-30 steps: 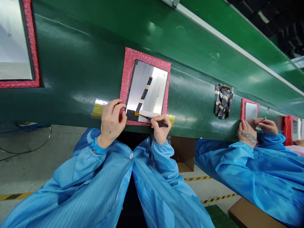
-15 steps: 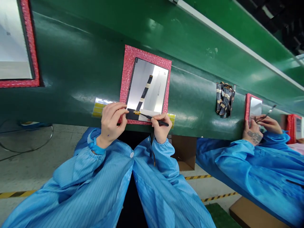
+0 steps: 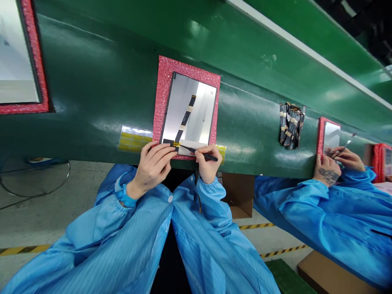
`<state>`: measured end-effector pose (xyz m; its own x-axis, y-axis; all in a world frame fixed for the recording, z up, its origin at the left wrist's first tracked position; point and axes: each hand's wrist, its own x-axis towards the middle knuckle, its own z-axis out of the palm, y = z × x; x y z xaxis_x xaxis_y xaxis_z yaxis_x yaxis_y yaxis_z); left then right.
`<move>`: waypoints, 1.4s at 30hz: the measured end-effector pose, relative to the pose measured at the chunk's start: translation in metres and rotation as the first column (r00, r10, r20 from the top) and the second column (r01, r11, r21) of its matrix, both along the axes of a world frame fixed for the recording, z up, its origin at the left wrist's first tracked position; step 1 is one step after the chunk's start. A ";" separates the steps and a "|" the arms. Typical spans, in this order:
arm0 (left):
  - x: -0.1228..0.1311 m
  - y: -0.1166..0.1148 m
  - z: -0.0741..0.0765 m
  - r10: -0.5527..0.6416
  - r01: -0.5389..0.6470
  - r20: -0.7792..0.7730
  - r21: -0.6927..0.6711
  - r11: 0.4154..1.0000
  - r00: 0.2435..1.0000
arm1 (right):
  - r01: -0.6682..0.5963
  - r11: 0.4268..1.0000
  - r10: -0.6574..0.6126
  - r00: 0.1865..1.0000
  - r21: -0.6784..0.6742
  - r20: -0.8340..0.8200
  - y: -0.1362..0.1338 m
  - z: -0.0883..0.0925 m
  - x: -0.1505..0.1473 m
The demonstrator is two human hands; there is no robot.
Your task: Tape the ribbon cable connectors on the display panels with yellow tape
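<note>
A silver display panel [image 3: 200, 118] lies face down on a pink bubble-wrap sheet [image 3: 163, 77]. Along the panel runs a black flex cable [image 3: 185, 118] with pale bands, its gold lower end [image 3: 177, 143] at the panel's dark bottom strip. My left hand [image 3: 154, 165] rests across that strip, fingers stretched out, fingertips beside the cable's gold end; nothing shows in its grasp. In my right hand [image 3: 208, 163] are black tweezers [image 3: 191, 150], pinched between thumb and fingers, their tips pointing left at the gold end. Whether the tips touch it is too small to tell.
Yellow label strips [image 3: 134, 141] lie under the sheet's lower edge. Farther right is a pile of flex cables [image 3: 290, 126]. A co-worker's hands [image 3: 327, 169] work at another panel [image 3: 331, 134]. At far left another panel [image 3: 18, 61] rests on pink wrap.
My left hand has moved right along the panel's bottom edge, its fingers now stretched toward the cable end. My right hand keeps the tweezers in nearly the same spot.
</note>
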<state>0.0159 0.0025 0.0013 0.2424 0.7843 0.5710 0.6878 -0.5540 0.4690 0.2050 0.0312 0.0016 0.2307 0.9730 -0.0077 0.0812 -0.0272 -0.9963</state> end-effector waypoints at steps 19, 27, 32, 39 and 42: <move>0.011 -0.009 -0.004 0.072 -0.118 -0.221 -0.204 0.972 0.973 | 0.187 0.972 -0.196 0.979 0.144 0.052 0.002 0.007 0.015; 0.005 -0.011 0.000 0.008 -0.073 -0.247 -0.254 0.965 0.969 | 0.359 0.913 -0.372 0.927 0.193 0.035 0.010 0.000 0.043; 0.003 -0.013 -0.002 0.035 -0.078 -0.161 -0.272 0.959 0.986 | 0.370 0.903 -0.379 0.926 0.219 -0.001 0.009 -0.001 0.041; -0.001 -0.010 0.009 0.150 -0.194 -0.153 -0.334 0.922 0.977 | 0.379 0.907 -0.392 0.919 0.184 0.038 0.009 -0.002 0.042; -0.007 0.008 0.015 0.347 -0.380 -0.156 -0.332 0.864 0.925 | 0.385 0.908 -0.399 0.915 0.165 0.058 0.009 -0.002 0.042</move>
